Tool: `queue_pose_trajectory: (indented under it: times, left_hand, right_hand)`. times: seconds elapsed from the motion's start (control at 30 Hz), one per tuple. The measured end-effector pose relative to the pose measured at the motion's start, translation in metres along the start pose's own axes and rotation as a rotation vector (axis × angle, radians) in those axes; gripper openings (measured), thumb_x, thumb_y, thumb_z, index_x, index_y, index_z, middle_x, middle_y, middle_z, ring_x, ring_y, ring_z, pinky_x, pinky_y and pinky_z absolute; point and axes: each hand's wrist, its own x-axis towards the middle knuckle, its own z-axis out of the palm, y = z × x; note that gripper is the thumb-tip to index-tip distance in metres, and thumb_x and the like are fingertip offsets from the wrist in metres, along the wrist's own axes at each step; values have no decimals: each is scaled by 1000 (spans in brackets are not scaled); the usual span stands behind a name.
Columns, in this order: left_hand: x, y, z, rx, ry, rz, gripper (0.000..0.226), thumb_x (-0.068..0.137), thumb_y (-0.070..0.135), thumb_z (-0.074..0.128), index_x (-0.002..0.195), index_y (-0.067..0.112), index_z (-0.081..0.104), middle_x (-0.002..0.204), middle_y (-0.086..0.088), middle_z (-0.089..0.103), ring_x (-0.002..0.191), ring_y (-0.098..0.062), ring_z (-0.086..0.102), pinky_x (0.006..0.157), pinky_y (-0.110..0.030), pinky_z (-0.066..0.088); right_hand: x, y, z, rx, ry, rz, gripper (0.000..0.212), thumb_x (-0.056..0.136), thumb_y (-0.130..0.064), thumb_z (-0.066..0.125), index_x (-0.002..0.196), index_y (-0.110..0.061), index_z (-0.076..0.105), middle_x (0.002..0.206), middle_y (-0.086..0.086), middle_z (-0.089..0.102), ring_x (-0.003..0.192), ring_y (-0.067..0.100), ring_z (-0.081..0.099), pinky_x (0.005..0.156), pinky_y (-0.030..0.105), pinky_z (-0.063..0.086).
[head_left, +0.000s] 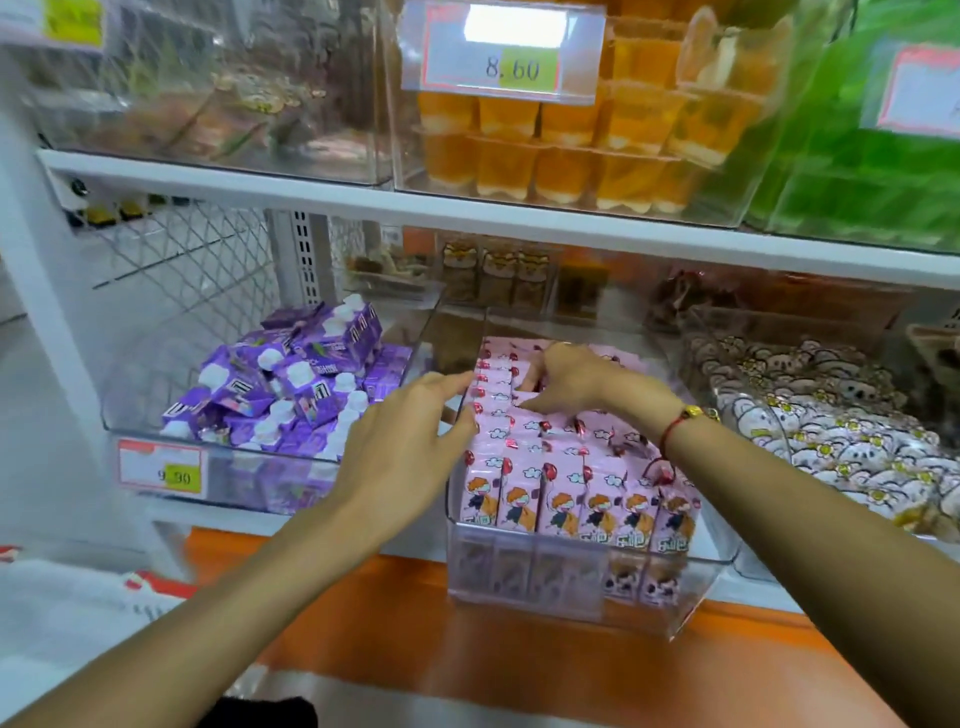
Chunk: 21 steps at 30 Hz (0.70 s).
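A clear plastic bin (582, 597) sits on the lower shelf, pulled forward, packed with rows of pink snack packs (571, 499) printed with a cartoon figure. My left hand (405, 447) lies against the left side of the rows, its straight fingertips touching the packs near the bin's left wall. Further back in the bin, my right hand (566, 379) has curled fingers around one pink pack in the rear rows. A red string bracelet is on my right wrist.
Left of the bin is a clear bin of purple packs (280, 395) with a 9.90 price tag (163, 470). To the right lies a bin of white cartoon sweets (831, 431). The upper shelf (311, 187) holds orange jelly cups (571, 156) behind an 8.60 tag. An orange ledge (467, 649) runs below.
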Motion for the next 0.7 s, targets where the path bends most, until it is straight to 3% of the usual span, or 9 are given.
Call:
queue_pose_trajectory:
  times: [0.13, 0.27, 0.33, 0.4, 0.47, 0.6, 0.7]
  left_hand:
    - [1, 1, 0, -43, -13, -91, 32, 93, 31, 54, 124, 39, 57, 114, 13, 67, 105, -12, 63, 84, -35, 51]
    - [6, 3, -4, -91, -8, -119, 27, 90, 40, 59, 117, 38, 60, 113, 14, 67, 108, -9, 60, 85, -28, 47]
    - [11, 8, -8, -84, 44, -89, 28, 90, 39, 61, 117, 35, 61, 115, 13, 66, 105, -7, 59, 77, -22, 40]
    - [19, 17, -13, -63, 69, -40, 28, 89, 36, 61, 117, 36, 61, 115, 13, 65, 103, -7, 59, 77, -24, 41]
    - [25, 25, -16, -34, 56, 3, 31, 89, 32, 60, 120, 36, 58, 117, 12, 63, 107, -9, 59, 83, -31, 49]
    - [12, 16, -11, 29, 24, 28, 41, 91, 32, 58, 130, 34, 48, 128, 13, 54, 110, -10, 56, 82, -29, 45]
    - [-8, -1, -5, -68, -34, -41, 36, 89, 40, 59, 123, 44, 46, 111, 27, 54, 92, 6, 55, 74, -25, 40]
  right_hand:
    - [-3, -7, -1, -80, -15, -8, 35, 91, -35, 60, 106, -4, 68, 107, 7, 67, 98, 23, 63, 84, 33, 52]
    - [-12, -4, -7, 194, 132, -75, 12, 86, -20, 68, 76, -13, 73, 75, -11, 66, 77, 7, 61, 73, 30, 49]
    - [-20, -1, -11, 380, 242, -104, 15, 83, -13, 71, 69, -18, 69, 69, -14, 63, 67, -2, 56, 67, 22, 44]
    - [-25, 2, -14, 431, 294, -123, 15, 83, -15, 72, 70, -21, 67, 68, -15, 62, 65, -2, 56, 64, 19, 42]
    - [-26, 5, -10, 351, 232, -98, 6, 84, -21, 71, 81, -20, 66, 78, -12, 64, 77, 9, 63, 70, 24, 47]
    - [-13, 11, 0, 40, 23, 9, 47, 87, -40, 66, 125, -15, 55, 129, 6, 55, 118, 25, 52, 96, 33, 43]
    - [-1, 12, -6, 72, -64, -19, 51, 87, -32, 67, 132, -17, 48, 140, 6, 46, 124, 25, 47, 98, 30, 39]
